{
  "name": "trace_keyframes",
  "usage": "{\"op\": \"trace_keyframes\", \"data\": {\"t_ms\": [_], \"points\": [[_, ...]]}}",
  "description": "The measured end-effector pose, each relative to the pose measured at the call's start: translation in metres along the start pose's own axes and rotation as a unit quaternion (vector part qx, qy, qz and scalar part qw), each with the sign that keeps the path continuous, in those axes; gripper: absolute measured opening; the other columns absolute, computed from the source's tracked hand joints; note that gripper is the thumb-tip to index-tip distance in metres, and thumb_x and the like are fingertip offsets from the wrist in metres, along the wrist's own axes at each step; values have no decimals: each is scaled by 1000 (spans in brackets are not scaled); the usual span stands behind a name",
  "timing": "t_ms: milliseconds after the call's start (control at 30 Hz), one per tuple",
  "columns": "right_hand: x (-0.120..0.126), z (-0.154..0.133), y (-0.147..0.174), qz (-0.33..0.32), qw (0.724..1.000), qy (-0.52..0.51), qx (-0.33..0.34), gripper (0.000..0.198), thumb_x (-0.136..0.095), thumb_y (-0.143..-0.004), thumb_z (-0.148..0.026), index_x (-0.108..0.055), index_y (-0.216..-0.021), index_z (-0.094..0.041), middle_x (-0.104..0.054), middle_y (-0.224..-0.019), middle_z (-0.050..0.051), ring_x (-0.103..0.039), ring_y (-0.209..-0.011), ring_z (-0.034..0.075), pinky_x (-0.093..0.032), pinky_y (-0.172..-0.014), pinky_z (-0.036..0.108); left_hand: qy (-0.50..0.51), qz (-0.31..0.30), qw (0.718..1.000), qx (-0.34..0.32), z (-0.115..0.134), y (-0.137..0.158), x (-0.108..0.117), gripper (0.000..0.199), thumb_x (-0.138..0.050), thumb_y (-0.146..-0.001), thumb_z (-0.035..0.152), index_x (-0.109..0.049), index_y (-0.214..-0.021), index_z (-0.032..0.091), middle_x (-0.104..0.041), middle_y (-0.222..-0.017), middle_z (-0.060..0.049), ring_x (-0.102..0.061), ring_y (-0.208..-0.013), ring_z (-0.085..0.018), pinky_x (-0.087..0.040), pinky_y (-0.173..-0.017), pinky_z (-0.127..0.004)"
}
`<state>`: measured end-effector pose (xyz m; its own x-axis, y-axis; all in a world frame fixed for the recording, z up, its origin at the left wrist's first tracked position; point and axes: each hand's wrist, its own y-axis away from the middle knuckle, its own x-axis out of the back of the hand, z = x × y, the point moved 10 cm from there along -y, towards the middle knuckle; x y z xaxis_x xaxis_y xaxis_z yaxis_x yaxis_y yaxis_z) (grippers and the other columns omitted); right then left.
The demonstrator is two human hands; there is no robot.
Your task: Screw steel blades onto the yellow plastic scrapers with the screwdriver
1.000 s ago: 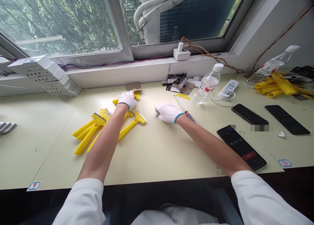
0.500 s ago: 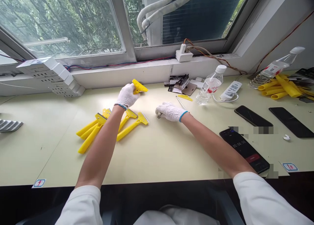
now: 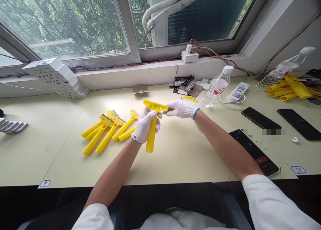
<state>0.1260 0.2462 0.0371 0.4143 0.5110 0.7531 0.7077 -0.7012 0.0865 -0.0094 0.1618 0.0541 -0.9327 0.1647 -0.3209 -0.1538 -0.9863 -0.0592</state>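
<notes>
My left hand (image 3: 144,124), in a white knit glove, is closed around a yellow scraper (image 3: 151,133) in front of me. The scraper's handle points down toward me and its wide head lies across the top, with no blade visible on it. My right hand (image 3: 182,109), also gloved, pinches a small grey metal piece (image 3: 168,110) at the right end of that head; whether they touch I cannot tell. Several yellow scrapers with metal blades (image 3: 102,131) lie to the left of my left hand. Behind my right hand lies a flat yellow piece (image 3: 191,99).
A brown cardboard box (image 3: 140,89) and torn black packaging (image 3: 187,85) lie by the wall. Toward the right are a water bottle (image 3: 216,86), a power strip (image 3: 238,91), several phones and yellow handles (image 3: 288,89). Grey metal parts (image 3: 13,127) sit at far left.
My left hand has come nearer and to the right with the yellow scraper, whose handle now shows. My right hand has lifted the grey piece toward its head. The cardboard box is uncovered.
</notes>
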Motion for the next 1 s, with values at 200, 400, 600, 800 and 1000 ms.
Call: {"op": "trace_keyframes", "data": {"t_ms": [200, 400, 600, 800, 1000], "points": [[45, -17, 30, 38, 983, -180, -2, 18, -77, -92, -33, -75, -104, -19, -69, -71, -1, -62, -55, 14, -49, -53, 26, -35, -46, 994, 92, -59, 15, -12, 37, -80, -88, 48, -61, -105, 20, -72, -89, -1, -64, -47, -12, -49, -42, -25], [5, -36, 35, -91, 971, -216, -43, 21, -80, -84, -30, -77, -101, -17, -74, -73, 2, -64, -56, 16, -51, -48, 27, -41, -83, 988, 122, -87, 21, -30, 34, -79, -90, 44, -64, -105, 19, -75, -94, -4, -65, -46, -13, -52, -44, -28], [-6, -22, 25, -83, 982, -153, -79, 22, -80, -83, -24, -76, -103, -17, -83, -92, 5, -77, -75, 20, -56, -64, 25, -39, -75, 989, 123, -99, 25, -34, 36, -79, -93, 45, -64, -112, 19, -74, -94, -3, -65, -46, -13, -52, -44, -29], [-10, -27, 19, -56, 995, -54, -57, 17, -72, -85, -23, -75, -101, -16, -82, -85, 3, -73, -73, 17, -48, -61, 24, -45, -32, 991, 121, -104, 22, -24, 34, -80, -89, 45, -66, -103, 18, -74, -91, -3, -62, -46, -12, -50, -43, -29], [-21, -24, 20, -74, 987, -107, -94, 22, -76, -81, -25, -74, -101, -16, -83, -91, 5, -75, -74, 19, -55, -60, 24, -78, -50, 984, 149, -107, 23, -23, 37, -80, -89, 52, -68, -86, 17, -69, -71, -2, -59, -43, -13, -45, -44, -29]]}}
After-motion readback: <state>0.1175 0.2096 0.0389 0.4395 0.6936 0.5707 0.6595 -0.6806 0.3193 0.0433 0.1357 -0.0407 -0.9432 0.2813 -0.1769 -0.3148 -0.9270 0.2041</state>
